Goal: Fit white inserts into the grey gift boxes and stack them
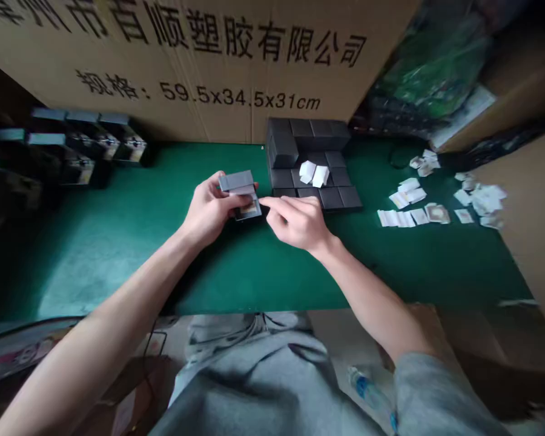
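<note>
The left hand [211, 209] clamps a grey box [238, 180] over mid-table, thumb across its opening, probably to steady the raised lid; the right hand [297, 221] points at its three-o'clock edge, and whether its curled fingers grip anything I cannot tell. Matte, square-cornered boxes [331, 197] pack tightly at two o'clock, seemingly within easy reach; thin white pieces [404, 218] lie at three.
</note>
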{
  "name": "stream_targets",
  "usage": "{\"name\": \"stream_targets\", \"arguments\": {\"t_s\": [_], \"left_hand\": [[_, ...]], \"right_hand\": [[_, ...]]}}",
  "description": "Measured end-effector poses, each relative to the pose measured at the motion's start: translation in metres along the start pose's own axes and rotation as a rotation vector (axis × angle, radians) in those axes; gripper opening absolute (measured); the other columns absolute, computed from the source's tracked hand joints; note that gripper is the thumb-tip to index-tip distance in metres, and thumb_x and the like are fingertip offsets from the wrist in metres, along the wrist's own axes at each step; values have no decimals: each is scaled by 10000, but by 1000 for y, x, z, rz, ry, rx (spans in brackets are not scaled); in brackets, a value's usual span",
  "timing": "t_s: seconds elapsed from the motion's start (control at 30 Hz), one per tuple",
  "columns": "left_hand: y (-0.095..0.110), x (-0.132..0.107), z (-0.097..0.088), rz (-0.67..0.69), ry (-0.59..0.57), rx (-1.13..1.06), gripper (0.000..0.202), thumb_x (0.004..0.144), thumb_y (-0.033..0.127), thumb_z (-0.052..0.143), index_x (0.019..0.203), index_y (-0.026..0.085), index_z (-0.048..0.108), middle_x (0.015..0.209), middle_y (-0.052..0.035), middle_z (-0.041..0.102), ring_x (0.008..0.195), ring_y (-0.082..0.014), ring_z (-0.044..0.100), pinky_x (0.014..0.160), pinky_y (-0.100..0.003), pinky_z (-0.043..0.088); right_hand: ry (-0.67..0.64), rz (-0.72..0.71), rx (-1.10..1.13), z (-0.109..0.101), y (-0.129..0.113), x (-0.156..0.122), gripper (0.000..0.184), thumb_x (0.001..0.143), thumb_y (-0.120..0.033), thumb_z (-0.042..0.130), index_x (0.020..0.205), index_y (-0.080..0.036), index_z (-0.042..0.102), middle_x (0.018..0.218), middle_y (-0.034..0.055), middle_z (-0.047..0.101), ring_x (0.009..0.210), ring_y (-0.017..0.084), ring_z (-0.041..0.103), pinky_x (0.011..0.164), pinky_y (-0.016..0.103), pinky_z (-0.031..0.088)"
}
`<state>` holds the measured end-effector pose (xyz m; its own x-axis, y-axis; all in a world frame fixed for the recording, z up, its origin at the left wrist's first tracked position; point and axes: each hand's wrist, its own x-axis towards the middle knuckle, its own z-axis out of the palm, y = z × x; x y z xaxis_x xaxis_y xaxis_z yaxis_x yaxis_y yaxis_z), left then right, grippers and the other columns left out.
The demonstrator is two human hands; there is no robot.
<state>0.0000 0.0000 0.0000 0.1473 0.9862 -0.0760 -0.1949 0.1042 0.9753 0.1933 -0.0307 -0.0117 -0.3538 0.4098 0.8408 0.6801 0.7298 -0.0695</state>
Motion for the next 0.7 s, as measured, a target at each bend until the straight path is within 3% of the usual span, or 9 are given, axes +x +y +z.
{"name": "stream_targets", "arguments": {"t_s": [0.17,0.4,0.5,0.7], "left_hand": [[1,-2,1,19,22,-33,481,564,144,870,756,223,436,911,-34,783,1017,-293,775,741,-343,639],[6,-3,2,-56,36,-73,250,668,182,823,901,154,736,1006,-81,813,886,-240,774,807,-336,638],[8,-4,2,-88,-5,-91,230,706,200,812,927,144,783,1053,-89,815,930,-241,775,846,-322,622],[10,-5,-1,-159,-79,-104,261,702,218,851,946,140,800,930,-92,812,899,-243,768,855,-331,590]], "right_hand": [[-93,11,-21,-1,2,0,288,970,-101,492,984,-182,767,721,-28,768,570,98,662,562,255,446],[-75,7,-23,0,1,0,294,981,-112,484,969,-183,769,674,-38,741,547,92,634,548,245,450],[-73,4,-25,0,1,0,290,982,-116,486,962,-180,768,686,-36,746,550,91,636,552,240,453],[-53,-8,-26,-3,0,2,281,966,-91,494,932,-178,759,667,-36,731,536,91,625,539,244,445]]}}
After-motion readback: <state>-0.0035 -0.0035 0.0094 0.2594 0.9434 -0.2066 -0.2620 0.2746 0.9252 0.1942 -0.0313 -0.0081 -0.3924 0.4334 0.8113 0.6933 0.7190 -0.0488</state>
